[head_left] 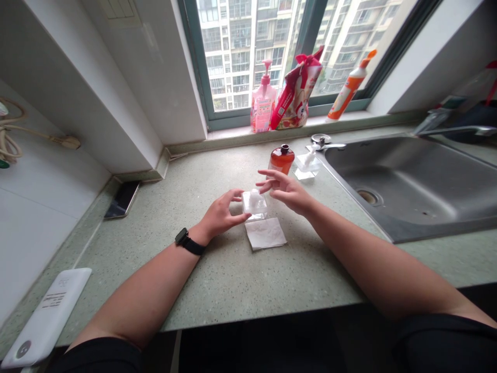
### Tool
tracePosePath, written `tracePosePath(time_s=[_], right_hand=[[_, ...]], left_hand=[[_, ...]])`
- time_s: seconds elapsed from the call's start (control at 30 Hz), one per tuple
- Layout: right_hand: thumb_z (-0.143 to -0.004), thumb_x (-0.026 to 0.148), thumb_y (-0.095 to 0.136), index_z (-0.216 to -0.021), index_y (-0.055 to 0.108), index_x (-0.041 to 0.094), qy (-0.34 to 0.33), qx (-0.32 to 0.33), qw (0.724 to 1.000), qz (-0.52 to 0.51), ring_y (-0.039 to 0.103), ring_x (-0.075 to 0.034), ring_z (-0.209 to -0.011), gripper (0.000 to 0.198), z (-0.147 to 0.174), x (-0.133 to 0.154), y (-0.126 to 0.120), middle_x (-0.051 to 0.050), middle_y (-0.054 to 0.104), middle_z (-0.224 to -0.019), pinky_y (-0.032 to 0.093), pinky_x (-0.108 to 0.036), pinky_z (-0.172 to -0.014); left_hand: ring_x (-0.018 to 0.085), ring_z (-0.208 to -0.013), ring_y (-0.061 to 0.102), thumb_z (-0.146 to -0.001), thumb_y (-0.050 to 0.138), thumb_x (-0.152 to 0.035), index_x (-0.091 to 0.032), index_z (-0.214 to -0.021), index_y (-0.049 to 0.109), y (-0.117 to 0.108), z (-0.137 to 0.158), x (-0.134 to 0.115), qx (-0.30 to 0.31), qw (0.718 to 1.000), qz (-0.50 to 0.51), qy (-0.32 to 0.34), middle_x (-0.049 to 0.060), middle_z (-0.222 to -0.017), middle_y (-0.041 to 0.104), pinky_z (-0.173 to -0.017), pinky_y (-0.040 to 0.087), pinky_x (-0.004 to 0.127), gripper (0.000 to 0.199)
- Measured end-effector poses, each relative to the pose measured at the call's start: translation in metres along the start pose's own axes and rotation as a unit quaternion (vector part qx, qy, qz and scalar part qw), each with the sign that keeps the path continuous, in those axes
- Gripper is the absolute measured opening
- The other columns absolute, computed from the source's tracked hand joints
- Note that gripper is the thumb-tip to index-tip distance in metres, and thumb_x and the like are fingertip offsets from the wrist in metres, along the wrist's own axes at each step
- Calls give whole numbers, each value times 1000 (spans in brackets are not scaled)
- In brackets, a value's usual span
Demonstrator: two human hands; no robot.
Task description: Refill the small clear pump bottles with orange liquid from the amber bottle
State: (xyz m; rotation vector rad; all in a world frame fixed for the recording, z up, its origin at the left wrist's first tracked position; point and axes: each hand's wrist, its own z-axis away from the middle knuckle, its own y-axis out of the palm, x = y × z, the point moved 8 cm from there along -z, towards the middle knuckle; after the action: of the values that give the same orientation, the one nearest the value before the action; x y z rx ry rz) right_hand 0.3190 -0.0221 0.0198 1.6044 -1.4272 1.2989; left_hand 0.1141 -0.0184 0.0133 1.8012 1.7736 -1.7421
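My left hand [222, 216] grips a small clear square bottle [255, 206] by its side, thumb low and fingers at the back. A cloudy white part shows at the bottle's top. My right hand [285, 191] hovers just to the right with fingers stretched apart and nothing in them. Behind it stands an open amber bottle [282, 158] with a dark neck, partly covered by my fingers. On the counter in front of the clear bottle lies a folded white tissue [266, 233]. A white pump head on a clear base [308, 161] sits right of the amber bottle.
A steel sink [388, 228] is set into the counter on the right. The sill holds a pink pump bottle [263, 103], a red bag [298, 96] and an orange-and-white bottle [351, 88]. A phone [122, 199] and a white power bank [48, 316] lie left.
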Motion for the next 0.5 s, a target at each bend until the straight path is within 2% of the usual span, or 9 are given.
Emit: tracePosePath(time_s=[0.07, 0.1, 0.17, 0.3, 0.5], right_hand=[[-85, 25, 68, -141, 63, 28, -10, -43, 999, 1, 77, -28, -115, 57, -2, 0, -9, 0, 78, -83, 51, -58, -117], [-83, 23, 66, -139, 63, 28, -9, -56, 998, 4, 77, -28, -113, 56, -2, -1, -11, 0, 78, -84, 52, -58, -115], [-80, 20, 63, -138, 61, 28, -1, -57, 998, 5, 76, -28, -116, 59, -2, -3, -9, -3, 81, -100, 53, -56, -113], [-80, 19, 62, -145, 55, 31, 5, -8, 1000, -11, 69, -28, -133, 67, 2, -4, 7, -6, 79, -125, 47, -56, -120], [-85, 23, 67, -151, 51, 36, 7, 51, 998, -36, 55, -30, -152, 69, 6, -5, 26, -6, 75, -138, 40, -61, -127]], left_hand=[[30, -116, 76, -87, 87, -39, -24, -137, 58, 0, 0, 1, -1, 1000, 4, -6, 11, -132, 74, -101, 62, 47, 60], [30, -117, 76, -87, 87, -39, -24, -137, 58, -1, 0, 2, -1, 1000, 7, -8, 11, -133, 74, -101, 62, 47, 60], [30, -117, 76, -87, 87, -39, -24, -136, 58, -1, 0, 2, -1, 1000, 11, -10, 10, -132, 74, -101, 62, 47, 59], [29, -116, 76, -88, 86, -40, -23, -137, 57, -1, 0, 0, 0, 1000, 10, -6, 11, -132, 74, -101, 61, 46, 59], [28, -118, 75, -89, 86, -39, -24, -140, 56, -1, -1, 0, 3, 1000, 17, 0, 12, -136, 72, -103, 61, 45, 61]])
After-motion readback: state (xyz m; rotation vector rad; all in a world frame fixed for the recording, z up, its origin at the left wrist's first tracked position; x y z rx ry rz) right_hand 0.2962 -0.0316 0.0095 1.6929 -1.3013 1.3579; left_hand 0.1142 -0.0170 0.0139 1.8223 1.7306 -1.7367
